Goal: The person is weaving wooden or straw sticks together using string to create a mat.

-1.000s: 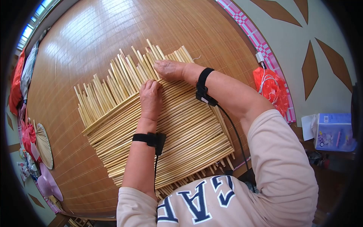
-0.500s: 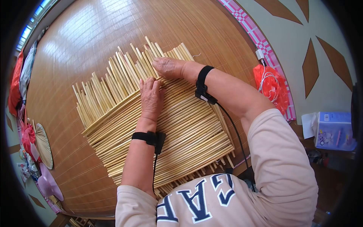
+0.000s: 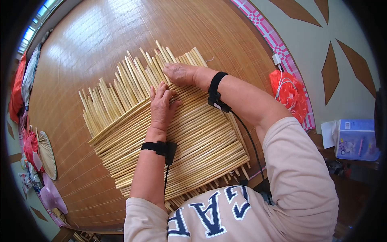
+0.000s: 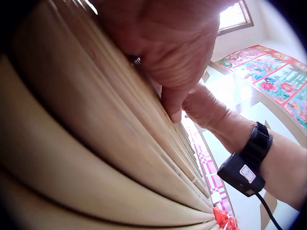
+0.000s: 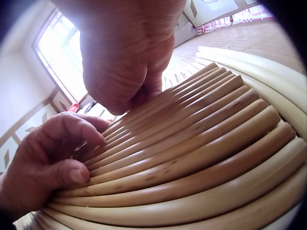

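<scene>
A mat of pale round sticks [image 3: 189,133] lies on the brown surface, crossed near its far side by a stick bar [image 3: 121,117]. The left hand [image 3: 162,108] rests on the mat beside the bar, thumb apart from its slightly bent fingers; the right wrist view shows this left hand [image 5: 53,155] low over the sticks [image 5: 192,143]. To its right, the right hand [image 3: 180,74] bends over the far part of the mat. In the right wrist view the right hand [image 5: 129,57] has fingers curled down onto the sticks, their tips hidden.
Upright stick ends [image 3: 133,76] project beyond the bar. A red plastic bag [image 3: 288,94] with a white cable lies at the right edge, near a blue clear box [image 3: 356,139]. A fan [image 3: 47,155] and a pink hat [image 3: 52,195] are at left.
The left hand's fingers have spread, and its thumb has moved out to the right, away from them. The right hand has stayed in nearly the same place.
</scene>
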